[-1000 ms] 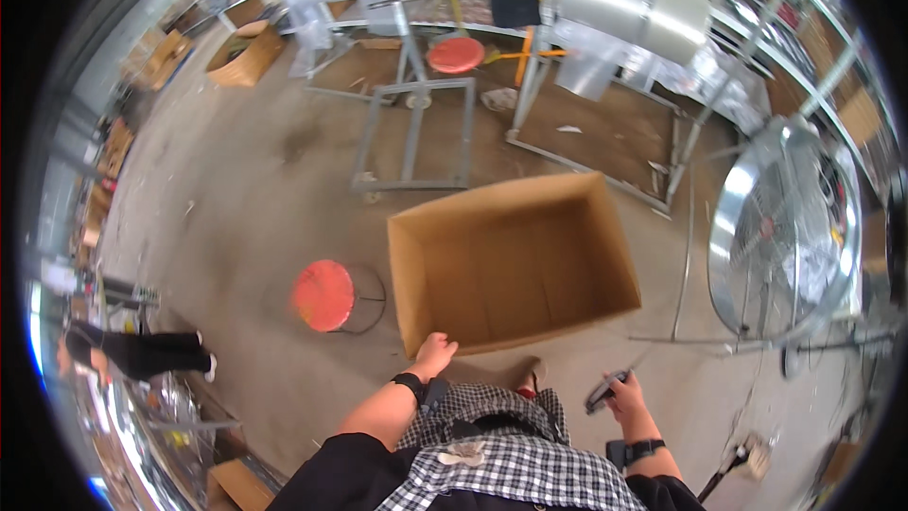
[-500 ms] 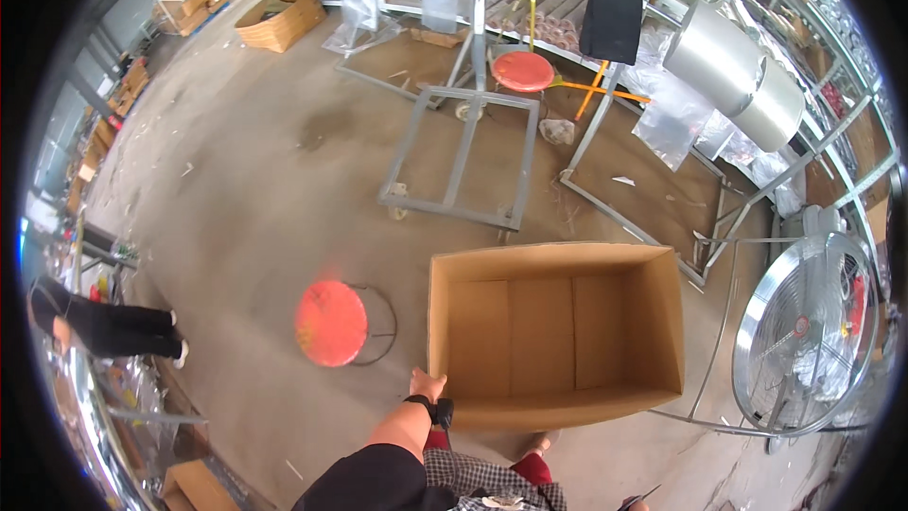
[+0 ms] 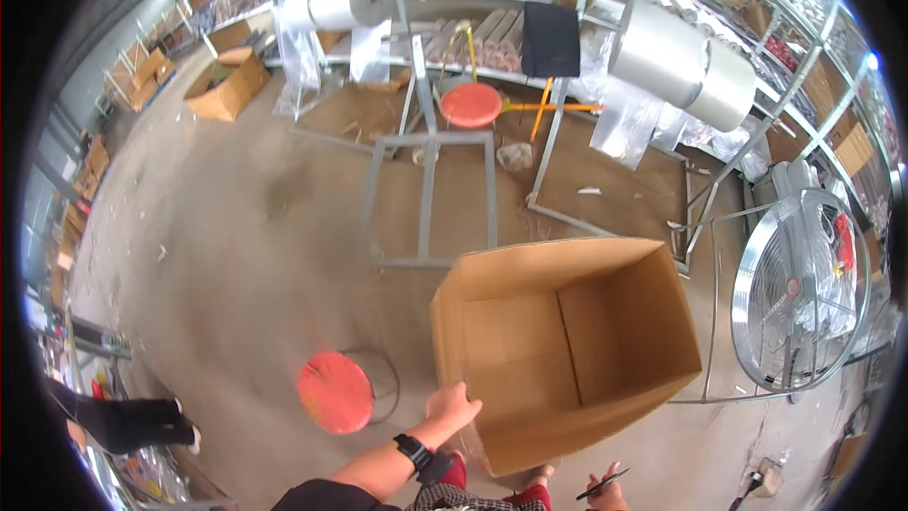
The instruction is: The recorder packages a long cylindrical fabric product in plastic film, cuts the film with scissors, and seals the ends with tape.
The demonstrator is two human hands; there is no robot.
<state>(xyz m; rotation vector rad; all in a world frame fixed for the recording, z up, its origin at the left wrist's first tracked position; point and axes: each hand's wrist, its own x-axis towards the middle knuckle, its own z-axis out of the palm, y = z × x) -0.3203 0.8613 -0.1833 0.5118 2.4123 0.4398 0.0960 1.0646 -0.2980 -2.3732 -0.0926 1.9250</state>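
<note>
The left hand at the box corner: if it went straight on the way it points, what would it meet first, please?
The left hand already touches the near left corner of the open cardboard box; going on, it would likely press into that wall.

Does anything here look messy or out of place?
Mostly the floor: scraps and litter lie scattered on the concrete near the grey metal frame. The big open cardboard box sits tipped at an angle, the left hand on its edge.

Warehouse workshop: film rolls (image 3: 679, 59), metal racks (image 3: 757, 147).
</note>
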